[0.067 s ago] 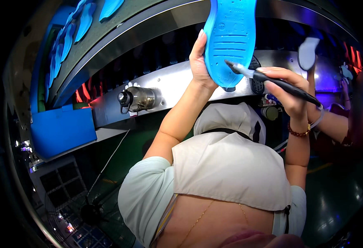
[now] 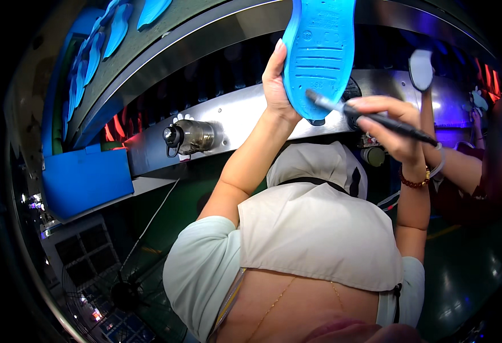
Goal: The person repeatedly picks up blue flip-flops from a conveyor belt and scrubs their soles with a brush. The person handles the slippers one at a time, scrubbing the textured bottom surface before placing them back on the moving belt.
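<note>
My left hand (image 2: 278, 86) is closed on the left edge of a bright blue shoe sole (image 2: 322, 54), held up with its ridged, embossed face showing. The sole's far end runs out of the picture at the top. In my right hand (image 2: 396, 128) is a black-handled brush (image 2: 332, 104) with a silvery neck and a dark tip, gripped like a pen. A pale tube or cord leaves the handle's back end. The tip lies over the sole's rounded near end; blur hides whether it touches.
A metal ledge (image 2: 245, 114) bears a dark bottle (image 2: 197, 137). Several blue soles (image 2: 118, 31) lie on the belt at upper left, above a blue panel (image 2: 88, 180). On the right, another person's arm (image 2: 456, 168) reaches up near a pale sole (image 2: 421, 70).
The brush has shifted slightly left and down across the sole's near end, with my right hand. The other person's pale sole has moved slightly left and turned.
</note>
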{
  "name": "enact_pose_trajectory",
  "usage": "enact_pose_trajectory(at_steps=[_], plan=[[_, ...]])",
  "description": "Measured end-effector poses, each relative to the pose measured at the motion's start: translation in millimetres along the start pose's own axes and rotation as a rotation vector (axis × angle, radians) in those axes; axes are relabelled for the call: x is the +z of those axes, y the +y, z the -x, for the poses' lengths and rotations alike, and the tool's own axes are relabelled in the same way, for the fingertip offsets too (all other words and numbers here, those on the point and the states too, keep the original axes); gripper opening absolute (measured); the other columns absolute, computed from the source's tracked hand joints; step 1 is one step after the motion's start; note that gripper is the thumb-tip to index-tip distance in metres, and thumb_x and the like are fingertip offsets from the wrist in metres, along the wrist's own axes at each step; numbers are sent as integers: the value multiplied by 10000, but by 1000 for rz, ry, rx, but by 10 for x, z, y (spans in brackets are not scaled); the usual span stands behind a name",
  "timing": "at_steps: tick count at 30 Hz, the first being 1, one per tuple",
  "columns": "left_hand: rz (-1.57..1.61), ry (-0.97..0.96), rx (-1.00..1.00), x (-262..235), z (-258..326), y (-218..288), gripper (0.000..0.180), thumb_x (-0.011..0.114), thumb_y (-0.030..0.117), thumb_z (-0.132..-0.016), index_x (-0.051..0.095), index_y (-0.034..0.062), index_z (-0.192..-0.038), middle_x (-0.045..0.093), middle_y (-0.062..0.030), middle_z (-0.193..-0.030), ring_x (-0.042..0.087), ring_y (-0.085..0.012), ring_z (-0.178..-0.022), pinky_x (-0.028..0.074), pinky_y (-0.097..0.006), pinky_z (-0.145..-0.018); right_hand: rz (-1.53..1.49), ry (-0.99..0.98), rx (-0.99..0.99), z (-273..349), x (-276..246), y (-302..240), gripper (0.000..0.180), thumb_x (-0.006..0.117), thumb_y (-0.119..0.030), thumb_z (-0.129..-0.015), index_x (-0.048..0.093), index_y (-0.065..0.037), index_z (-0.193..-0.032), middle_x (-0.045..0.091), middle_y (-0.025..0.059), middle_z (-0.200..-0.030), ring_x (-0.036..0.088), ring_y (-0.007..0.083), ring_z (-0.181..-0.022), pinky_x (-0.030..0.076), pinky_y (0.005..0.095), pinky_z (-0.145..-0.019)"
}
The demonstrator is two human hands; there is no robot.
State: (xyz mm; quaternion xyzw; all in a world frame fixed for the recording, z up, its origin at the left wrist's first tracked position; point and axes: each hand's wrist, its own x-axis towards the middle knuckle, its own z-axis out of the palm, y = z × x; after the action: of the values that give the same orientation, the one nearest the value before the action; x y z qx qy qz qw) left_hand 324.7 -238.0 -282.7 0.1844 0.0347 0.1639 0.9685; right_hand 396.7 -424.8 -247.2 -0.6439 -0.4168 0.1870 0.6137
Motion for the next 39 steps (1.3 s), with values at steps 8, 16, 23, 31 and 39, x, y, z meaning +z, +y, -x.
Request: enact_pose_trajectory(at_steps=[8, 16, 23, 31, 39], plan=[[161, -122, -220, -143, -162, 138, 456, 392, 376, -866, 523, 10, -1105, 575, -158, -1052, 572, -279, -942, 444, -405, -850, 115, -343, -249, -32, 97, 8, 179, 655, 7, -655, 621, 3, -831, 637, 121, -832, 623, 233, -784, 485, 293, -711], [-398, 99, -691, 67, -102, 151, 409, 533, 258, -813, 512, -48, -1084, 573, -190, -983, 588, -254, -850, 476, -362, -786, 269, -536, -239, -78, -89, 74, 168, 647, -5, -672, 625, -20, -838, 639, 126, -900, 624, 233, -799, 465, 296, -692], [-787, -4, -881, 227, -14, 217, 571, 566, 390, -778, 461, -16, -1164, 530, -207, -1038, 564, -243, -886, 489, -329, -724, 324, -716, -168, -140, -218, 60, 137, 601, -25, -721, 618, -16, -856, 634, 135, -884, 617, 263, -833, 492, 301, -710], [-939, -38, -828, 108, 6, 231, 594, 583, 408, -764, 472, -28, -1151, 547, -183, -1018, 575, -207, -870, 487, -273, -718, 322, -653, -124, -164, -514, 151, 173, 630, -55, -692, 612, -7, -857, 636, 122, -836, 610, 263, -795, 478, 301, -680], [-111, 111, -757, -391, 144, -50, 561, 487, 357, -830, 341, 42, -1271, 435, -197, -1206, 488, -338, -1046, 428, -533, -821, 152, -354, 336, -53, -335, 214, 212, 603, -112, -766, 629, -18, -955, 605, 37, -628, 530, 55, -531, 412, 163, -487]])
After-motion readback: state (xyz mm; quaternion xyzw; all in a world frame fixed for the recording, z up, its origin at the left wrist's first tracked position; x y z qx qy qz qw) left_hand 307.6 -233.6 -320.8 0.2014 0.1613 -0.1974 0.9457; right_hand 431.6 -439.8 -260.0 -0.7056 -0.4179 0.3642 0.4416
